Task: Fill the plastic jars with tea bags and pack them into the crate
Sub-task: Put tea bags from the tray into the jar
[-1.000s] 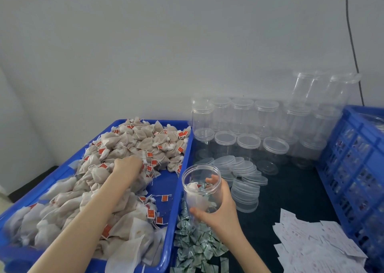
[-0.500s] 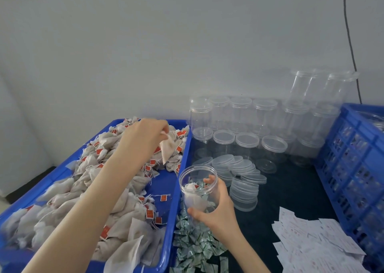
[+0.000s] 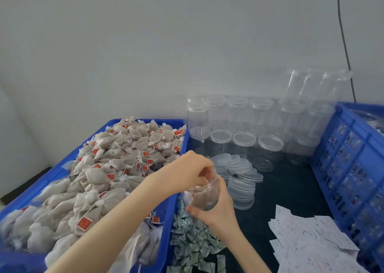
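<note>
fingers of your left hand (image 3: 192, 170) curl over the jar (image 3: 204, 191) mouth, grip contents unclear; your right hand (image 3: 216, 212) clasps the jar from 5 o'clock, beside the tea bag bin (image 3: 176, 202).

Blue tray (image 3: 178, 146) brims with beige tea bags (image 3: 116, 162) wearing small red tags. Right of the tray, clear jars (image 3: 239, 115), frosted lids (image 3: 234, 162), green-and-silver patterned sachets (image 3: 193, 245), white slips (image 3: 307, 237) printed faint red, and a blue latticed crate (image 3: 353, 169) on dark cloth.
</note>
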`<state>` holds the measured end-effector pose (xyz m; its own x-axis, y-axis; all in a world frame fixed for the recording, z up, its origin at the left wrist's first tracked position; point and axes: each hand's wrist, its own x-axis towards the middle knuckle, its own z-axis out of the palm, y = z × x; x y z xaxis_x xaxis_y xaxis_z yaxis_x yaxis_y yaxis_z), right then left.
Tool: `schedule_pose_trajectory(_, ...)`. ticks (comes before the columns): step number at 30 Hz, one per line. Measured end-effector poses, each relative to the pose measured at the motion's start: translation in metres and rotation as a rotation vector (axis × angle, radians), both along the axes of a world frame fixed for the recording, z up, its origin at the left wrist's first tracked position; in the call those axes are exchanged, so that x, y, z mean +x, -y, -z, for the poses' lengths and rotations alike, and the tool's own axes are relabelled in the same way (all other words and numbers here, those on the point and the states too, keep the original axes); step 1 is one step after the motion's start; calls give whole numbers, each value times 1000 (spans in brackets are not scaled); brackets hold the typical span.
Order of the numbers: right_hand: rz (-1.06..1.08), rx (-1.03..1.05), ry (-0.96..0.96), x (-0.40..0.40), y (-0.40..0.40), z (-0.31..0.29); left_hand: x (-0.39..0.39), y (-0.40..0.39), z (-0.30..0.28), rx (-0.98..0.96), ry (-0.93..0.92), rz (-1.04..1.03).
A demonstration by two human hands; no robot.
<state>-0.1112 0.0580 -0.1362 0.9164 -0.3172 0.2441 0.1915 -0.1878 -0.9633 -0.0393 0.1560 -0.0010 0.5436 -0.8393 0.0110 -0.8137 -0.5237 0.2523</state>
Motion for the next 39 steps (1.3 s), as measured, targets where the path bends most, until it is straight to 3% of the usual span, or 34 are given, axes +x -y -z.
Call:
schedule_pose_trajectory(7, -40, 49, 2, -3, -1, 6, 9, 4, 10, 225, -83, 143)
schedule_pose_trajectory(10, -31, 36, 2, -3, -3, 4, 12, 1, 10, 215, -98, 174)
schedule_pose_trajectory(14, -27, 37, 13, -1, -2, 1, 20, -15, -1, -41, -197, 123)
schedule_pose_trajectory(16, -16, 59, 8, -2, -2, 0, 32, -26, 0, -240, -197, 41)
schedule_pose_trajectory(18, -9, 75, 6, -2, -2, 2, 48, -37, 9, -322, -146, -75)
schedule_pose_trajectory(20, -10, 78, 3, -2, -1, 5, 64, -49, 25, -136, -11, -216)
schedule_pose_trajectory(22, -12, 75, -1, -2, -2, 5, 75, -60, 47, 241, 58, -289)
schedule_pose_trajectory(25, -22, 53, -4, -3, -4, 4, 70, -71, 72, 573, -154, -191)
schedule_pose_trajectory(30, -17, 49, -2, -6, -5, 2, 48, -77, 82, 555, -337, -49)
schedule_pose_trajectory(33, -23, 55, -1, -7, -5, 1, 38, -80, 80, 665, -420, 18)
schedule_pose_trajectory(39, -31, 40, 1, -10, -7, -1, 28, -82, 88, 685, -301, -1)
